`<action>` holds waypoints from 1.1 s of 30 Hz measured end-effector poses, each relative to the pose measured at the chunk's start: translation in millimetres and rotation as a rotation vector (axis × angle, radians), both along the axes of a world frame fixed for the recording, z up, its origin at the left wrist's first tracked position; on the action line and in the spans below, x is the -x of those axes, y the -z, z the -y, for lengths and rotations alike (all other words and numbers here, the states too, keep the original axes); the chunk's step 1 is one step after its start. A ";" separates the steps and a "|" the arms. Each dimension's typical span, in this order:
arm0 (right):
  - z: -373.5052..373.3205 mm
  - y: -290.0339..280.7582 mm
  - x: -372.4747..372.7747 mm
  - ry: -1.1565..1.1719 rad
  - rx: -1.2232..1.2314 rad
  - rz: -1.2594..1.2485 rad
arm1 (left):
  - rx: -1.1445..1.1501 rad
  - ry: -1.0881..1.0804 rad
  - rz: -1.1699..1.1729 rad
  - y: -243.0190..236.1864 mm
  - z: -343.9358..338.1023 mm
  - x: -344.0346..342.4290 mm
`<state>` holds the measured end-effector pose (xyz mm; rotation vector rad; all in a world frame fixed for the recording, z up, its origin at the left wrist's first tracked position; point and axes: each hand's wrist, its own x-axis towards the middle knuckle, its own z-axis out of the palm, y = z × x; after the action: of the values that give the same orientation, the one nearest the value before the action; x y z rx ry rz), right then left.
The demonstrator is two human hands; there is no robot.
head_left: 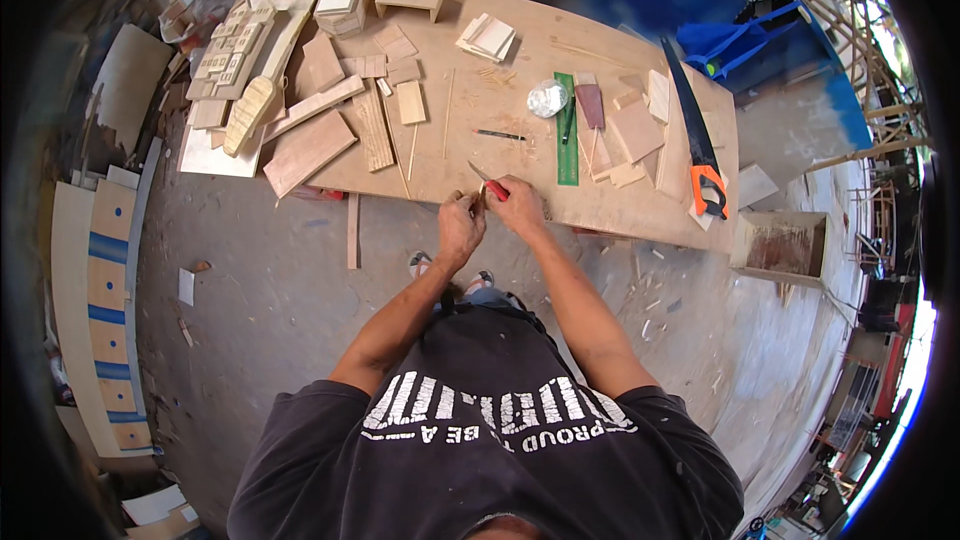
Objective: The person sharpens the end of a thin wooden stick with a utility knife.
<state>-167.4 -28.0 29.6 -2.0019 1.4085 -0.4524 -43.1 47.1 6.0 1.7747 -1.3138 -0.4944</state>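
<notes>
At the near edge of the table, my right hand is closed round the red handle of a knife, its thin blade pointing up and left. Beside it my left hand is pinched on a small, thin wooden piece, mostly hidden by the fingers. The two hands nearly touch. A dark pencil lies on the tabletop just beyond them. To the right are a green ruler and a round container with white contents.
Wood boards and a wooden model crowd the table's left. Wood offcuts and an orange-handled handsaw lie at its right. More blocks stand at the back. A box sits off the right end.
</notes>
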 end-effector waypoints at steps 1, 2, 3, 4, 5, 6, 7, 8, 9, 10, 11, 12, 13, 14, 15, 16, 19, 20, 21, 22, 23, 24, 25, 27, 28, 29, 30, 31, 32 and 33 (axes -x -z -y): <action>0.4 -0.1 0.8 0.010 0.004 0.010 | 0.002 -0.015 -0.018 1.4 1.4 1.0; -0.1 0.1 0.9 0.004 0.001 0.016 | -0.002 -0.027 -0.031 0.5 1.0 0.5; 0.1 0.1 1.2 0.005 -0.006 0.014 | -0.005 -0.032 -0.025 -0.4 0.7 1.2; 0.5 0.0 1.8 0.007 -0.012 0.012 | 0.002 -0.025 0.000 -1.3 0.4 2.1; 0.4 -1.4 0.9 0.002 -0.015 0.018 | 0.009 -0.018 0.025 -1.6 0.1 1.8; 0.5 -2.8 0.2 0.001 -0.022 0.000 | 0.006 -0.023 0.031 -1.9 0.8 0.9; 0.4 -4.2 -0.8 0.000 -0.030 -0.019 | -0.003 -0.023 0.015 -2.1 2.1 -0.5; 0.5 -4.5 -0.3 -0.003 -0.033 -0.017 | -0.012 -0.022 -0.004 -3.3 2.7 0.7; 0.4 -4.7 -0.2 0.004 -0.038 -0.009 | -0.016 -0.025 -0.001 -4.6 2.1 2.3; 0.0 -4.9 -0.4 0.011 -0.044 -0.001 | -0.021 -0.025 0.000 -5.9 1.0 3.6; 0.0 -4.9 -0.8 0.008 -0.045 0.002 | -0.025 -0.025 0.001 -6.4 0.7 4.4; -0.3 -4.9 -1.6 0.012 -0.037 0.005 | -0.026 -0.027 0.004 -6.8 0.7 4.7; -0.6 -5.0 -2.2 0.016 -0.030 0.008 | -0.035 -0.021 0.027 -7.2 0.5 4.4; 0.9 -2.0 -0.5 0.016 -0.029 0.009 | -0.041 -0.012 0.049 -7.6 1.2 5.8; 2.1 1.1 0.7 0.017 -0.021 0.009 | -0.040 -0.012 0.050 -8.0 1.4 7.8; 2.8 4.1 2.0 0.018 -0.013 0.008 | -0.036 -0.016 0.024 -8.4 1.7 10.2; 5.4 5.7 2.7 0.007 -0.020 -0.014 | -0.029 -0.033 0.017 -7.8 2.5 10.9; 5.5 3.5 1.3 0.001 -0.017 -0.012 | -0.030 -0.045 0.033 -3.4 2.0 10.1; 5.2 1.2 -0.1 -0.006 -0.030 -0.025 | -0.026 -0.052 0.034 1.9 0.8 8.3; 4.9 -1.1 -1.6 -0.012 -0.043 -0.039 | -0.005 -0.112 -0.007 6.5 -1.1 5.2; 5.2 0.8 0.6 -0.008 -0.042 -0.040 | 0.013 -0.161 -0.053 2.8 -0.9 4.1; 5.5 2.7 2.8 -0.009 -0.037 -0.026 | 0.013 -0.157 -0.054 -1.0 0.1 1.5; 6.5 4.5 4.6 -0.011 -0.032 -0.013 | -0.070 -0.226 0.020 -5.0 1.3 -2.9; 4.9 4.5 4.2 0.001 -0.040 -0.001 | -0.263 -0.280 0.081 -22.2 0.1 -13.8; 4.8 3.7 3.9 0.012 -0.044 0.011 | -0.265 -0.279 0.080 -25.7 1.9 -15.9; 5.0 4.6 4.1 0.014 -0.046 0.010 | -0.258 -0.299 0.176 -26.7 3.9 -17.7; 5.5 5.5 4.5 0.012 -0.041 0.013 | -0.250 -0.317 0.271 -27.6 6.2 -18.5; 5.8 6.4 5.5 0.012 -0.037 0.017 | -0.251 -0.313 0.271 -28.2 9.3 -15.9; 5.0 2.6 3.6 0.011 -0.039 0.016 | -0.343 -0.316 0.261 -26.3 12.2 -12.6; 4.1 -1.2 2.2 0.015 -0.055 0.005 | -0.435 -0.318 0.251 -24.5 14.5 -11.2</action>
<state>-169.5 -32.2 30.7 -1.9460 1.4189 -0.4208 -31.9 32.7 30.4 2.4238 -1.1101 -0.4065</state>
